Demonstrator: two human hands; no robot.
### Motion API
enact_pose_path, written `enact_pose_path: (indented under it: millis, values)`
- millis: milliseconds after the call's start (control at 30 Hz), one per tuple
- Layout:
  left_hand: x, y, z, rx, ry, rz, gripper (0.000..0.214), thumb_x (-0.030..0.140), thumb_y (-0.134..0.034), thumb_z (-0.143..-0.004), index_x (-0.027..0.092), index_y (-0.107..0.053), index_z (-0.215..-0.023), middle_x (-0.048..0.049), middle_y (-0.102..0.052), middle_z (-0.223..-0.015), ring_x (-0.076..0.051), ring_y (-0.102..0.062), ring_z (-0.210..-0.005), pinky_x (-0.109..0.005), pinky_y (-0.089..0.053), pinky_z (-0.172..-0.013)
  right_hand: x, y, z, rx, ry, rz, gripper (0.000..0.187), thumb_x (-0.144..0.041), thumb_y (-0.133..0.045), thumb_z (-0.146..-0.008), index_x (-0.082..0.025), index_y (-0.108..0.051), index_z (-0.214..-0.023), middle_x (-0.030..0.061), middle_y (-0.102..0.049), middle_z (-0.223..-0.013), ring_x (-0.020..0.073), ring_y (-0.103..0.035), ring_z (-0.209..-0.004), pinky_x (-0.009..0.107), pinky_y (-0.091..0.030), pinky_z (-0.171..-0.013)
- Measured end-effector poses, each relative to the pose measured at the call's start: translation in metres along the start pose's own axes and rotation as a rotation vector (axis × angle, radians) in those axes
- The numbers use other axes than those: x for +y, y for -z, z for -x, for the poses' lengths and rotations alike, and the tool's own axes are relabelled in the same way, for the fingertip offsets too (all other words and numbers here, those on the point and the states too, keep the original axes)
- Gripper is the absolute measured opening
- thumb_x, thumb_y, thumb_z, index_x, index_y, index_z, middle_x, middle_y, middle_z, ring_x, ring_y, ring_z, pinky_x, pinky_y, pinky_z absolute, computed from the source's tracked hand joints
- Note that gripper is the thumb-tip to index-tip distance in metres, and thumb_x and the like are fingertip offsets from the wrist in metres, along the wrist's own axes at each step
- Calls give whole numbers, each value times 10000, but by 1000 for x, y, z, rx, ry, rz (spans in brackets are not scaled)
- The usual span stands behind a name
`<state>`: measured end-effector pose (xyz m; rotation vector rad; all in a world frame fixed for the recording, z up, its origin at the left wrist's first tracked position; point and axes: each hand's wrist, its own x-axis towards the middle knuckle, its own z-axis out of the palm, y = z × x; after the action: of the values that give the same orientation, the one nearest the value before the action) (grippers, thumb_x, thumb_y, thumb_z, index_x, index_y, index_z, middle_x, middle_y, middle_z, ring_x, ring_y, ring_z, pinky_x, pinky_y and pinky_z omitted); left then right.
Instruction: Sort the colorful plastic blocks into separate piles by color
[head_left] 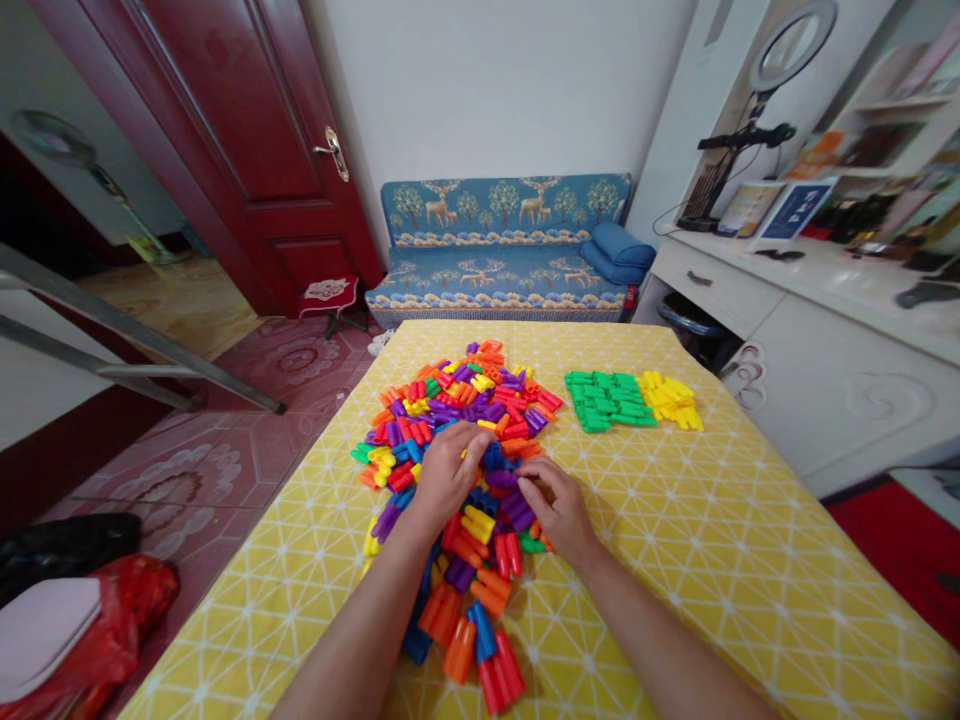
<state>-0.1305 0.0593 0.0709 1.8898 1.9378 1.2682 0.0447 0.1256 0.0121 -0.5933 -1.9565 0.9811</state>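
A big heap of small plastic tube pieces [457, 420] in red, orange, purple, blue and yellow lies on a yellow patterned tablecloth [675, 540]. My left hand [446, 475] rests on the middle of the heap with its fingers curled down onto the pieces. My right hand [555, 505] sits just beside it, fingertips pinched at a purple piece [501, 479]. To the right of the heap, sorted green pieces [607, 400] and sorted yellow pieces [671, 398] lie in two neat groups.
A blue patterned sofa [502, 250] stands beyond the table's far edge. White desk [810, 330] with a ring light [787, 50] is at the right. A dark red door [247, 140] and a red plastic bag [112, 620] are at the left.
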Motion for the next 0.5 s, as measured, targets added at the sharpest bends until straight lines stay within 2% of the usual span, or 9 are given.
enact_pose_path:
  millis: [67,133,233,300,400,500]
  values:
    - [-6,-1,-18,-6,62,-128,329,306,-393,-964,179,-685,-1050,-79,-692,-1067,-201,-626,-1012,-316,-470,-906,-1,1,-1,-16,-8,-8,125,-260,-538,-896,-207,-649,-876,53,-644,-891,181,-605,-864,313,-485,-782]
    - [-15,-5,-37,-140,140,-303,311,222,-422,-928,187,-671,-1111,-78,-688,-1139,-211,-617,-1075,-325,-460,-945,-1,1,-1,-27,-14,-13,152,-277,-534,-901,-204,-657,-850,56,-643,-877,181,-602,-852,312,-481,-778]
    - [-30,-10,-60,-314,173,-378,323,140,-458,-859,199,-717,-1042,-76,-717,-1104,-243,-643,-1040,-349,-480,-910,-1,2,-2,-25,-33,-17,176,-289,-527,-907,-201,-656,-828,54,-639,-859,178,-600,-839,302,-477,-764]
    - [-38,-9,-70,-418,158,-375,324,127,-491,-819,219,-735,-1012,-57,-730,-1080,-243,-659,-1005,-336,-492,-885,-1,2,-2,-27,-47,-15,178,-288,-526,-910,-199,-655,-825,53,-638,-858,175,-599,-836,296,-472,-753]
    - [-44,-2,-79,-577,99,-346,386,92,-545,-746,249,-727,-1048,-9,-719,-1122,-206,-652,-1028,-257,-483,-888,0,2,-2,-36,-51,-10,183,-283,-525,-912,-196,-659,-821,50,-637,-849,172,-596,-824,295,-467,-751]
    - [-44,5,-81,-677,46,-327,462,67,-575,-686,251,-711,-1087,9,-708,-1145,-185,-641,-1045,-210,-475,-881,2,2,-3,-42,-41,-12,188,-288,-526,-912,-194,-660,-818,47,-637,-837,171,-597,-818,296,-467,-759]
